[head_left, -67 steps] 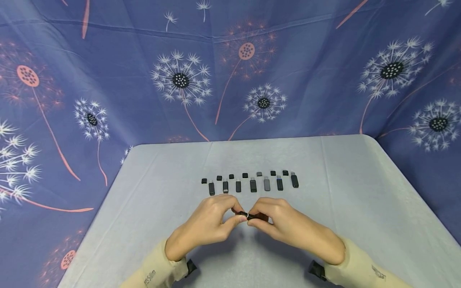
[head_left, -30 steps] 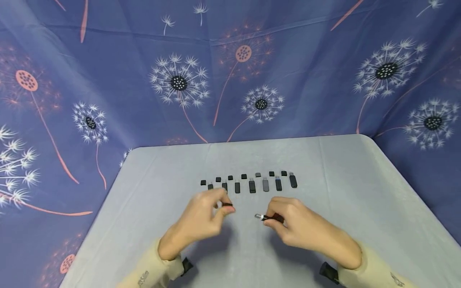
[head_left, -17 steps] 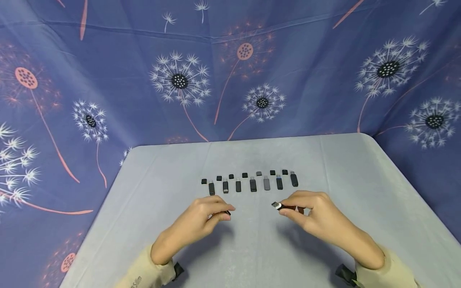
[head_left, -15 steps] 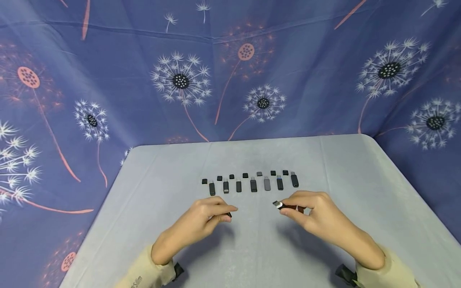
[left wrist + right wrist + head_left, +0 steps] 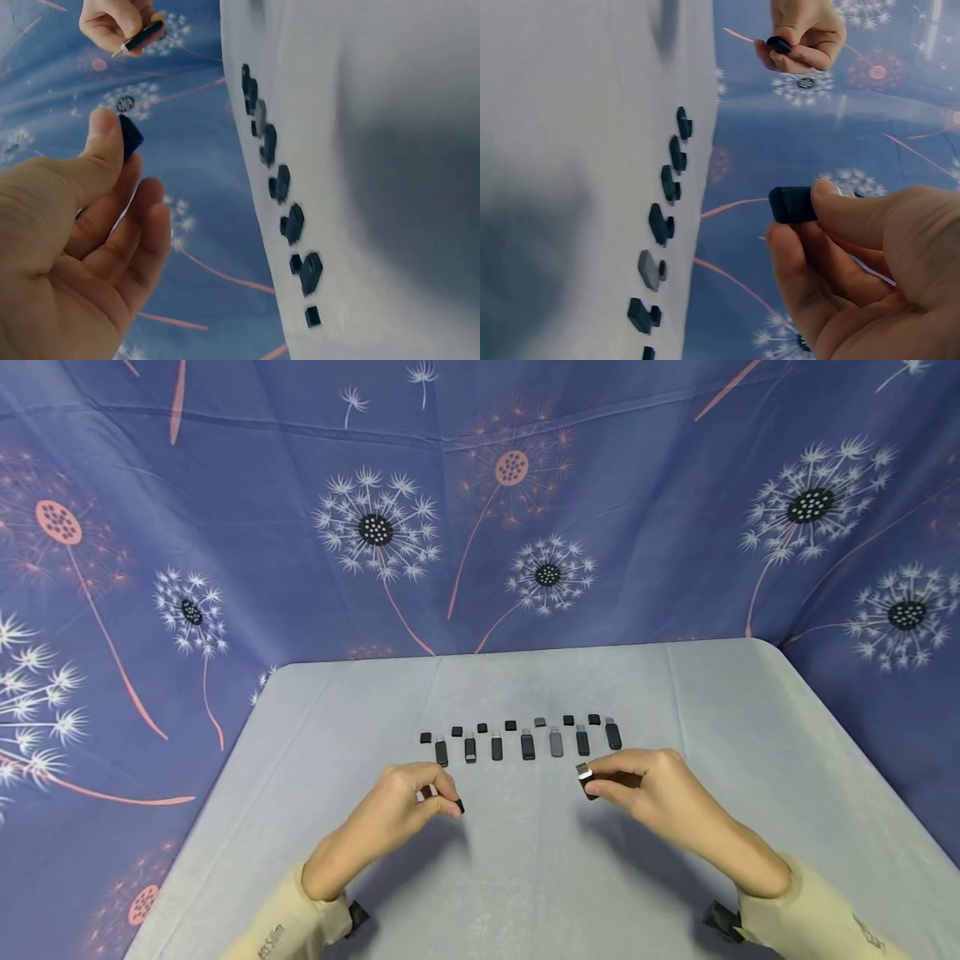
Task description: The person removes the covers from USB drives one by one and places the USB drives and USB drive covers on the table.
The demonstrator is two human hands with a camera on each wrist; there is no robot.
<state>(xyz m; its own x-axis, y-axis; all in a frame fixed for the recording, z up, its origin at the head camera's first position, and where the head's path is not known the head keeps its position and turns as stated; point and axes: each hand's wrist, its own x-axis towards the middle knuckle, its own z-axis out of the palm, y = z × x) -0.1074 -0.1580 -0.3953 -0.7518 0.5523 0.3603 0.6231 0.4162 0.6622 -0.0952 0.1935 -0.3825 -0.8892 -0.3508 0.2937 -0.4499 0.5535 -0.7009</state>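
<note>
My left hand (image 5: 405, 797) pinches a small black cap (image 5: 460, 806) between thumb and fingertips, above the table. The left wrist view shows this cap (image 5: 129, 138) at the tip of the thumb. To the right, my right hand (image 5: 652, 785) pinches a black USB stick (image 5: 587, 783) with its metal plug pointing up and away. In the right wrist view the stick's dark body (image 5: 791, 205) sticks out past the thumb. The two hands are well apart. Beyond them, several uncapped USB sticks (image 5: 528, 745) lie in a row, each with a cap (image 5: 511, 725) near its plug end.
A light grey cloth covers the table (image 5: 337, 718). Behind it hangs a blue curtain (image 5: 637, 510) with dandelion prints. Most sticks are black; one is grey (image 5: 556, 742).
The hands were together at the stick, then drew apart, cap in the left and stick in the right. Lately the left hand moved further left, and the stick turned more upright.
</note>
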